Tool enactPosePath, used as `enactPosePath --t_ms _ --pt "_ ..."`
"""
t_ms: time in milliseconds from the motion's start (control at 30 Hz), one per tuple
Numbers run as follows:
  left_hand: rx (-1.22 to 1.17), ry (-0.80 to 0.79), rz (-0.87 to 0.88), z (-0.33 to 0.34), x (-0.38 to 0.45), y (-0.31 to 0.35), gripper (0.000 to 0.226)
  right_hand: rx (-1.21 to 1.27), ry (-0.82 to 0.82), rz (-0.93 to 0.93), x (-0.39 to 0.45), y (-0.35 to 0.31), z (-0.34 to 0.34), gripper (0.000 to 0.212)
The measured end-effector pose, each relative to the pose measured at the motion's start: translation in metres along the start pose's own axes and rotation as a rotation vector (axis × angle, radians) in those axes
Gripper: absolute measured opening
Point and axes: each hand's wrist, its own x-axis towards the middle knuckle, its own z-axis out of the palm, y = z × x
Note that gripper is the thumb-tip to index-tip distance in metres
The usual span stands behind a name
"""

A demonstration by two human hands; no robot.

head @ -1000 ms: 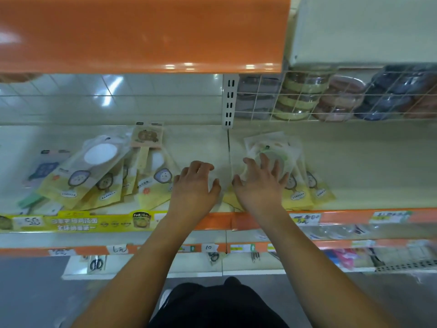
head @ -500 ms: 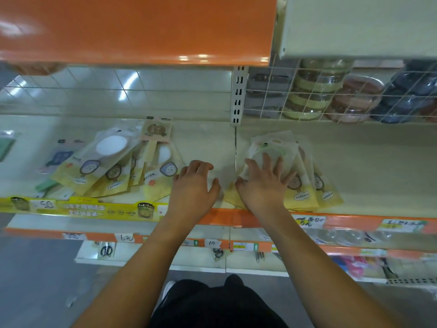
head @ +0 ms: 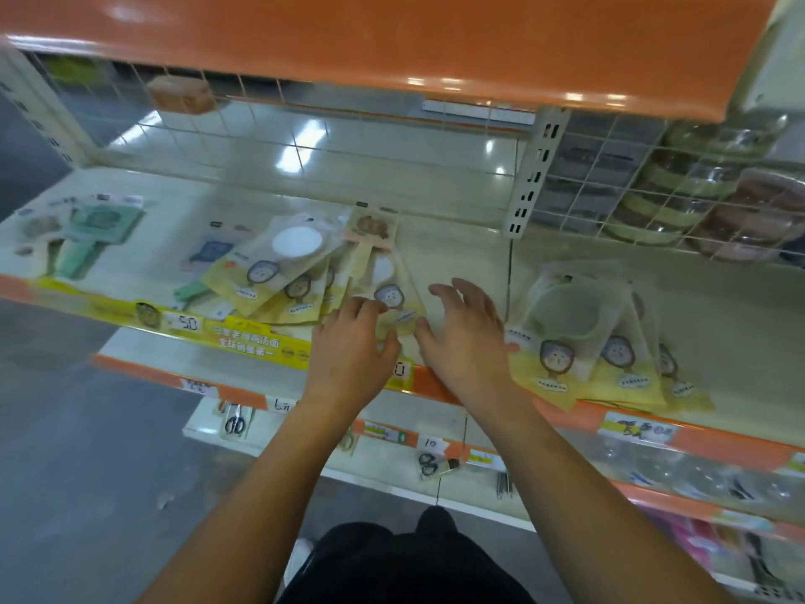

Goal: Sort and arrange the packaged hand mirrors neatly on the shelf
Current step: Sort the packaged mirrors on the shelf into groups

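Observation:
A fanned heap of yellow packaged hand mirrors [head: 283,272] lies on the cream shelf [head: 457,250] left of centre. A tidier stack of the same yellow packs [head: 579,337] lies to the right. My left hand [head: 350,353] rests with its fingertips on the rightmost pack of the left heap [head: 392,298]. My right hand [head: 468,337] hovers open just beside that pack, fingers spread, holding nothing. Green packaged mirrors [head: 93,235] lie at the far left.
An orange shelf [head: 392,41] overhangs closely above. Behind a wire grid at the right stand stacked round containers [head: 679,189]. A perforated upright post [head: 533,176] divides the bays. Price tags line the orange front rail [head: 566,418]; scissors [head: 235,422] hang below.
My right hand has left the right stack and moved left next to the left hand. My left hand has shifted left onto the edge of the fanned heap. The view has swung left.

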Motion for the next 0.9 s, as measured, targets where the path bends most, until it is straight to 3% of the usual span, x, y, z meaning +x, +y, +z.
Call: enactPosePath --t_ms 900 --pt "-0.147 0.023 -0.007 -0.08 -0.041 -0.199 0.036 0.028 -0.006 0.017 -0.036 -0.195 0.093 0.047"
